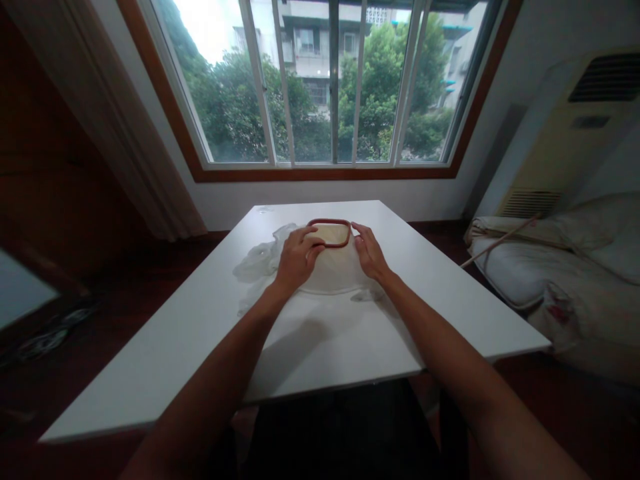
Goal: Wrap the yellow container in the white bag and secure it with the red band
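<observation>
A brown, round-cornered embroidery hoop lies toward the far end of the white table, with thin whitish cloth under and around it. The cloth inside the frame looks pale yellow and fairly flat. My left hand grips the hoop's left side, its fingers over the top left and its thumb at the lower edge. At the right rim, my right hand has its fingers stretched out, with the fingertips at or very near the frame. Loose, crumpled cloth spreads out left of my left hand and shows below my right wrist.
The white table narrows toward a wall with a wide window. To the right are a pale floor-standing air conditioner, a white cushioned bundle and a thin stick. A curtain hangs at left.
</observation>
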{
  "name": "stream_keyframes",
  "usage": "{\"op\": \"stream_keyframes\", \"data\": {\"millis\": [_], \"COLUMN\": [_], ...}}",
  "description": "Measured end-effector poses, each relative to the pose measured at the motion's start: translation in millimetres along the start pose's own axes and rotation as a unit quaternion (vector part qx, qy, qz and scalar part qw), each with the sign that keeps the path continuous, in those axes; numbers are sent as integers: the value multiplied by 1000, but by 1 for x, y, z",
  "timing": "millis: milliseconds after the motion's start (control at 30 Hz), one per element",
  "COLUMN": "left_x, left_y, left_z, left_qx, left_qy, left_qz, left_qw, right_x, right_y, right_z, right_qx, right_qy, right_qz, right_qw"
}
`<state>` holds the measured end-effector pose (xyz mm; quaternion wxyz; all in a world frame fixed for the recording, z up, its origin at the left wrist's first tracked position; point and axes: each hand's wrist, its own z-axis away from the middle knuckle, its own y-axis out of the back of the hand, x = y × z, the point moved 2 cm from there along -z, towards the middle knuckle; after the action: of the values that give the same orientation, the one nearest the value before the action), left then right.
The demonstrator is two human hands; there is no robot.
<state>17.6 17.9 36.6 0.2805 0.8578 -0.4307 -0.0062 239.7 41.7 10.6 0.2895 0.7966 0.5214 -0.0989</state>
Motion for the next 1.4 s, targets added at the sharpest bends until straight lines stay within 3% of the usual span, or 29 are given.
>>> {"op": "stream_keyframes", "data": {"millis": [267, 467, 567, 700, 867, 1100, 1267, 1400], "left_x": [-4, -36, -43, -37, -23, -31, -41, -49], "left_y": [2, -7, -14, -9, 8, 12, 5, 2], "left_z": [3, 12, 17, 19, 16, 13, 16, 18], "left_qx": [36, 24, 15, 23, 31, 26, 69, 116], "left_qy": [26, 174, 207, 203, 142, 126, 155, 236], "left_qz": [37, 199, 251, 205, 142, 220, 254, 226], "left_qw": [998, 964, 945, 957, 979, 967, 952, 938], "right_x": [5, 5, 3, 1, -4, -5, -10, -18], "right_y": [-4, -6, -5, -2, 4, 13, 15, 16], "right_z": [0, 0, -1, -1, -4, -8, -8, -9], "right_qx": [-14, -42, -44, -39, -23, -19, -28, -22], "right_qy": [8, 4, 13, 23, 22, 20, 32, 43], "right_qz": [2, -3, -12, -23, -24, -25, -46, -34], "right_qw": [1000, 999, 999, 999, 999, 999, 998, 998]}}
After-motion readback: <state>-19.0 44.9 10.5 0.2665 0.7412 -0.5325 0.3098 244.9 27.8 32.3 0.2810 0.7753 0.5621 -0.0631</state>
